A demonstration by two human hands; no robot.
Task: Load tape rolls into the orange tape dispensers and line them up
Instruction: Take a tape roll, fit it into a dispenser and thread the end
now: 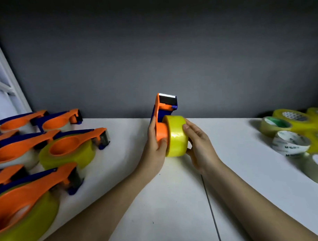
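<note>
My left hand (pixel 154 147) grips the orange plastic tape dispenser (pixel 161 120) upright above the white worktop (pixel 175 201). My right hand (pixel 198 146) clasps the yellow translucent tape roll (pixel 176 136), half on its hub.

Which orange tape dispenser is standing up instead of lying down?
The orange and blue tape dispenser in the middle, held upright by the left hand, toothed blade on top. The loaded dispensers at left all lie flat.

1. One camera sits on my head, facing forward and down over the white table (pixel 175 201) toward the grey wall (pixel 152 48).
2. It is close above my left hand (pixel 153 147) and right hand (pixel 200 147), both centred in the frame.
</note>
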